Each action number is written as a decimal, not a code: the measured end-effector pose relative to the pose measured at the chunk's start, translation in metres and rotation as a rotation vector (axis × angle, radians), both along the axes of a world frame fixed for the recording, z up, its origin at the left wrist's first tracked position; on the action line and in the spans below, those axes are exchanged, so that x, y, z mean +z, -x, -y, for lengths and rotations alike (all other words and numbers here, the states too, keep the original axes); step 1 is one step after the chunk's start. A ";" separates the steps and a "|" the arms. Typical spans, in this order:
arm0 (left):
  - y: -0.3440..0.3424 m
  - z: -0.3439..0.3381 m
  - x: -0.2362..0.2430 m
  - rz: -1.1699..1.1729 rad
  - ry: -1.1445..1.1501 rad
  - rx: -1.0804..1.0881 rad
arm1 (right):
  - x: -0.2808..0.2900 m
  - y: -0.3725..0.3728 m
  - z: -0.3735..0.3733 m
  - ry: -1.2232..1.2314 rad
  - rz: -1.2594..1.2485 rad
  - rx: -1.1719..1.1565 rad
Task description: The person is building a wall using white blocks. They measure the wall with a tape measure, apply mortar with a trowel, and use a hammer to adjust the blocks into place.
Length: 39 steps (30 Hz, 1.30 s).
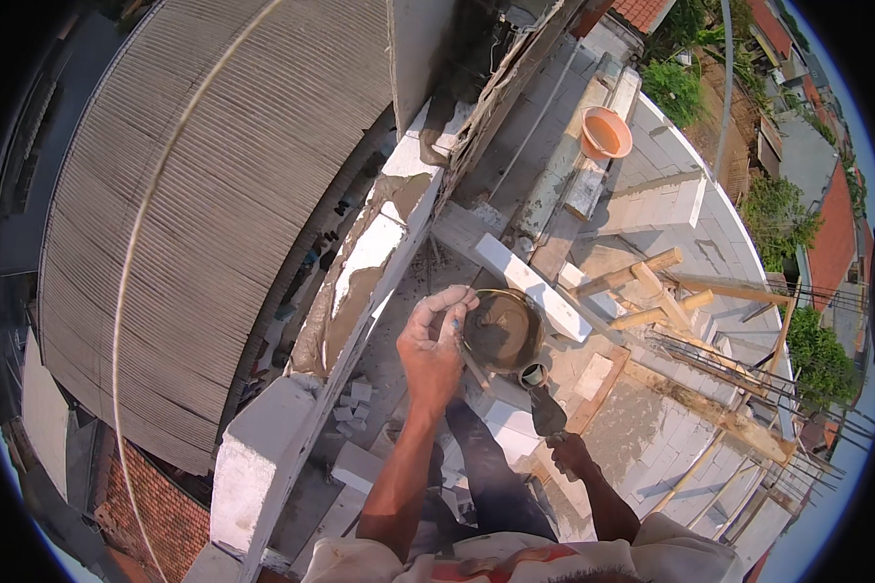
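My left hand (436, 335) is closed at the thin handle of a round bucket (504, 330) of grey mortar, just left of its mouth. My right hand (574, 457) grips a trowel (549, 416) coated in grey mortar, pointing up toward a small cylindrical object (533, 375) below the bucket's right side. To the left runs a white block wall (369, 248) with uneven wet mortar on its top. A white block (530, 285) lies beyond the bucket at a slant.
An orange basin (605, 126) sits on planks at the upper right. Timber props (661, 296) and steel bars (817, 398) stand at the right. A corrugated roof (214, 194) lies beyond the wall at left, crossed by a cable. Loose block pieces (353, 408) lie near my legs.
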<state>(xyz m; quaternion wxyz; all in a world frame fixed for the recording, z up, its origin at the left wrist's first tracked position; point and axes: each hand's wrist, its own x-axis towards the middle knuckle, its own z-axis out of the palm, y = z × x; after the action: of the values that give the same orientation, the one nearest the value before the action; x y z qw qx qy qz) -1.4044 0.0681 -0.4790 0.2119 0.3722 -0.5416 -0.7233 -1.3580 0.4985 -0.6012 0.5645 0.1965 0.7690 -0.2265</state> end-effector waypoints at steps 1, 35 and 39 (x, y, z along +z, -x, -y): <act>-0.037 -0.022 -0.029 0.148 -0.116 -0.080 | -0.001 0.002 0.011 0.038 0.001 -0.024; -0.412 -0.182 -0.195 1.818 -0.062 -0.994 | -0.348 0.066 0.055 0.195 -0.312 0.348; -0.421 -0.180 -0.202 1.824 -0.016 -0.969 | -0.277 0.031 0.061 0.355 -0.479 0.235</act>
<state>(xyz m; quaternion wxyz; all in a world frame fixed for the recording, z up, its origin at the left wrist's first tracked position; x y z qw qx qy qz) -0.9835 0.2480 -0.6808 -0.5959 0.5225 -0.5835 -0.1774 -1.3891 0.4375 -0.8785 0.4151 -0.0541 0.8459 -0.3304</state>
